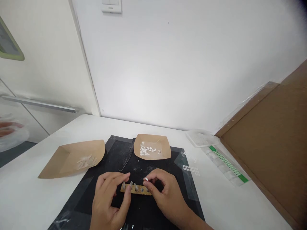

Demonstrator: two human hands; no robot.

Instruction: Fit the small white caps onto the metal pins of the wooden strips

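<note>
A small yellowish-brown strip (138,192) lies on the black mat (129,210), with several clear and greyish pieces standing along it. My left hand (109,198) is at its left end, thumb against the strip's near edge by an upright clear piece, fingers spread over the far side. Above the strip's right end, my right hand (168,195) pinches a small white piece (146,179) between thumb and index finger. The right fingers partly cover that end of the strip.
A brown paper tray (152,138) with small white pieces stands beyond the hands. Another paper tray (59,163) at left holds thin clear pieces. White stickers (190,169), a green-labelled plastic strip (227,164), a clear lid (201,139) and cardboard (268,140) are at right.
</note>
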